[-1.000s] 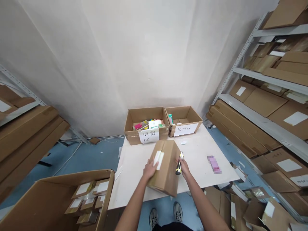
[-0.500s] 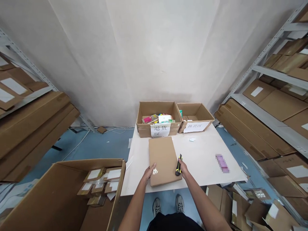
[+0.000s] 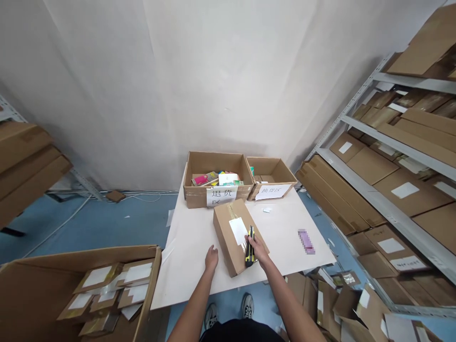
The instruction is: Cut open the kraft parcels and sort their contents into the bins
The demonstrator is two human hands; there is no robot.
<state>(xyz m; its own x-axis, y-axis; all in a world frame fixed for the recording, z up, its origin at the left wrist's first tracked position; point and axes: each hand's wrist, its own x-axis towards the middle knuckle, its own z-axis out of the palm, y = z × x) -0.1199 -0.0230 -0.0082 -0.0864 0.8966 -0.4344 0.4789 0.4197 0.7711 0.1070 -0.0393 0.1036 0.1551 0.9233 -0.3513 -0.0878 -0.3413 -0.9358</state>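
Working at white desk (image 3: pixel 281 237), prob. at positioning stage w/ taped carton (image 3: pixel 230 251) nr middle of near edge. Holding L hand (image 3: pixel 212 258) just beside it, empty, loosely open; in R hand (image 3: pixel 260 250), gripping cutter (image 3: pixel 249 257) over carton, can't tell if touching. Next, prob. need steady L support.

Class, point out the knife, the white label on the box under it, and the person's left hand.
Knife (image 3: pixel 250 254): head view, on its black-and-yellow handle.
White label (image 3: pixel 237 231): head view, on its middle.
Left hand (image 3: pixel 212 258): head view, on the hand's middle.
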